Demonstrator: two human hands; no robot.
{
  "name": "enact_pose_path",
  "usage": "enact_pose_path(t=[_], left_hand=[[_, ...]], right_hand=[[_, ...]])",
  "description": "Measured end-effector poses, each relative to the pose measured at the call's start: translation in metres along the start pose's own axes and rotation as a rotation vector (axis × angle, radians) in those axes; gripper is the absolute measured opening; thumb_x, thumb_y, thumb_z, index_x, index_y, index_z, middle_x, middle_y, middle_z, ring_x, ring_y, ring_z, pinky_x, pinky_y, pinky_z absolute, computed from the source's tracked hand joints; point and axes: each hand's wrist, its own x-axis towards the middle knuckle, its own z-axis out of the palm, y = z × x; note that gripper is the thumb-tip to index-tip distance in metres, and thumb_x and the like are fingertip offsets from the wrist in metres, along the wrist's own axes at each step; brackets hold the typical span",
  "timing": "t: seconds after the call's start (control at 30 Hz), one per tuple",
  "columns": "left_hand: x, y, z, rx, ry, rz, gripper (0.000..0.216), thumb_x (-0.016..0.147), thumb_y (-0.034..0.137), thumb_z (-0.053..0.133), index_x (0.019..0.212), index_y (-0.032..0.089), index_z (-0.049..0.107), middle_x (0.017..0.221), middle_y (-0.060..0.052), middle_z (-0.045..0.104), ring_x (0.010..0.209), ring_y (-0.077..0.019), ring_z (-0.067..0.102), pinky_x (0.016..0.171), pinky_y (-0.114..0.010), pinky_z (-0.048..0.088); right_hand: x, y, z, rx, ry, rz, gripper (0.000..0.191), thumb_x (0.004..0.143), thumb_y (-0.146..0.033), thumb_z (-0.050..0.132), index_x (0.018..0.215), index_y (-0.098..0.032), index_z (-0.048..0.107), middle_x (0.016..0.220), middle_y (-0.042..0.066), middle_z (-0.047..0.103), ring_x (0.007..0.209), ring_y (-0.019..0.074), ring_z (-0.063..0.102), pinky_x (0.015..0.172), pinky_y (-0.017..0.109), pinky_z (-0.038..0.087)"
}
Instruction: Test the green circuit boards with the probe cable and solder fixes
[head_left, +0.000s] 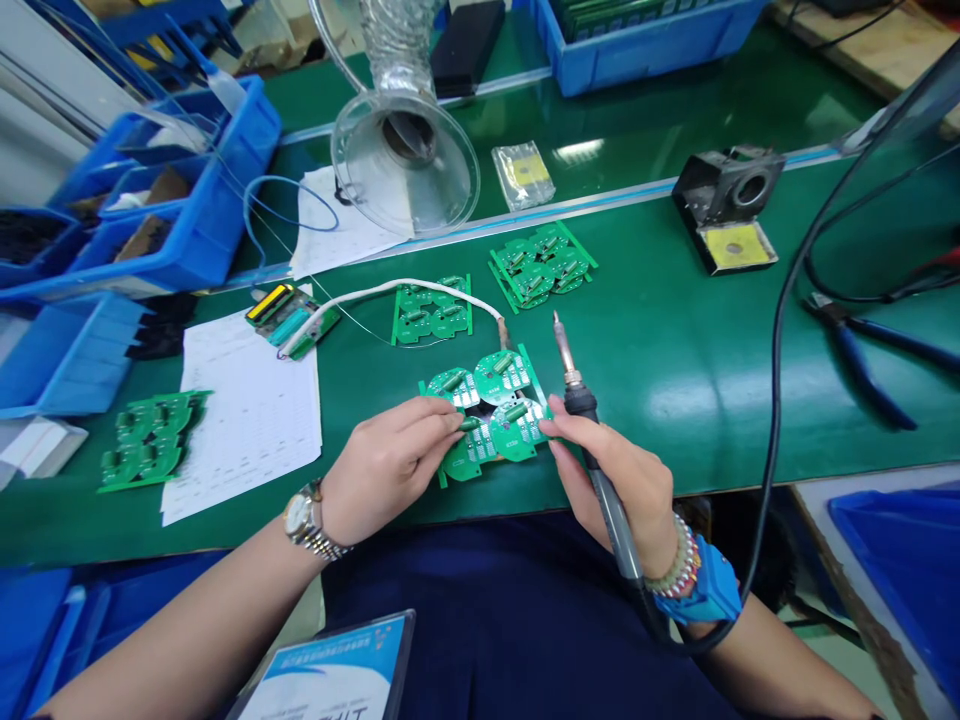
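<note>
In front of me lies a green circuit board panel [517, 442] made of several rounded boards. My left hand [390, 455] is closed in a pinch at its left side, fingertips on a small green cylindrical component [470, 424]. My right hand [634, 485] holds a soldering iron [611, 505], its tip pointing up and away, clear of the panel. The thumb and a finger of that hand touch the panel's right edge. A white cable [420, 284] runs from a small device with a yellow part [281, 305] to the panel's far edge.
More board panels lie behind [541, 262] and at left [154, 440], near printed sheets [240, 410]. A clear fume funnel [446, 180] hangs beyond. At right are an iron stand [727, 205] and pliers [862, 365]. Blue bins [217, 235] stand at left; the iron's black cord [776, 430] loops right.
</note>
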Motion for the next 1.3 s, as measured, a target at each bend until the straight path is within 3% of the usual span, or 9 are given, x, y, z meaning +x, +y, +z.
enact_pose_path(t=[0.4,0.63,1.03,1.3], left_hand=[[-0.017,-0.002,0.007,0.096,0.012,0.116,0.023,0.083,0.010,0.054,0.106,0.009,0.054,0.093,-0.014,0.063,0.086,-0.0218,0.059,0.074,-0.036,0.052],[-0.017,-0.001,0.009,-0.014,0.081,0.020,0.023,0.083,0.012,0.054,0.106,0.013,0.055,0.093,-0.011,0.064,0.084,-0.0190,0.058,0.073,-0.034,0.051],[-0.017,-0.002,0.018,-0.071,0.136,0.023,0.018,0.084,0.008,0.052,0.100,0.012,0.058,0.089,-0.010,0.064,0.081,-0.0172,0.058,0.069,-0.031,0.051],[-0.019,0.000,0.019,-0.049,0.182,0.017,0.018,0.084,0.013,0.054,0.101,0.016,0.058,0.089,-0.008,0.065,0.081,-0.0165,0.058,0.072,-0.031,0.050]], right_hand=[[-0.001,0.000,-0.001,-0.016,-0.003,0.000,0.044,0.075,0.001,0.056,0.116,-0.018,0.052,0.106,0.009,0.066,0.100,0.0184,0.063,0.087,0.030,0.053],[0.000,-0.002,-0.002,-0.020,-0.008,-0.012,0.045,0.076,0.000,0.056,0.117,-0.018,0.052,0.107,0.009,0.066,0.100,0.0198,0.063,0.087,0.032,0.053],[-0.001,-0.002,-0.005,-0.026,-0.004,0.012,0.045,0.075,-0.001,0.058,0.116,-0.019,0.053,0.105,0.007,0.067,0.100,0.0187,0.063,0.088,0.031,0.052],[0.004,0.003,-0.023,-0.098,0.101,0.062,0.040,0.074,-0.004,0.062,0.110,-0.019,0.055,0.107,0.006,0.067,0.088,0.0179,0.067,0.080,0.029,0.055]])
